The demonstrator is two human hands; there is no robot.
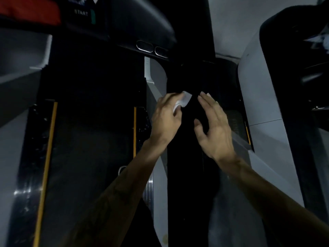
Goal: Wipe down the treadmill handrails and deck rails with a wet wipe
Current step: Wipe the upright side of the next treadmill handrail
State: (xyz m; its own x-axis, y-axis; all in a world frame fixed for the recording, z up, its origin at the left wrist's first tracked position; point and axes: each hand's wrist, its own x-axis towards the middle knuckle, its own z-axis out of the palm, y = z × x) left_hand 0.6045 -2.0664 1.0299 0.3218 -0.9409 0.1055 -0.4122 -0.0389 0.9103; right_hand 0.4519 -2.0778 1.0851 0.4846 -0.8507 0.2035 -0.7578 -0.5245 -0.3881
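Wet wipe (183, 101): white and crumpled, sitting just above centre, in the left hand's fingertips.
Deck rails: a yellow-edged left rail (41, 175) is running from 7 o'clock upward; a second yellow-edged strip (134, 131) is lying just left of the left wrist.
Console (83, 13): at 11 o'clock, showing the word START beside a red panel.
Left hand (166, 118): fingers are curling round the wipe, pinching it.
Right hand (213, 125): at 3 o'clock of the left hand, apart from it, fingers straight and spread, holding nothing.
Grey upright (263, 104): standing at 3 o'clock.
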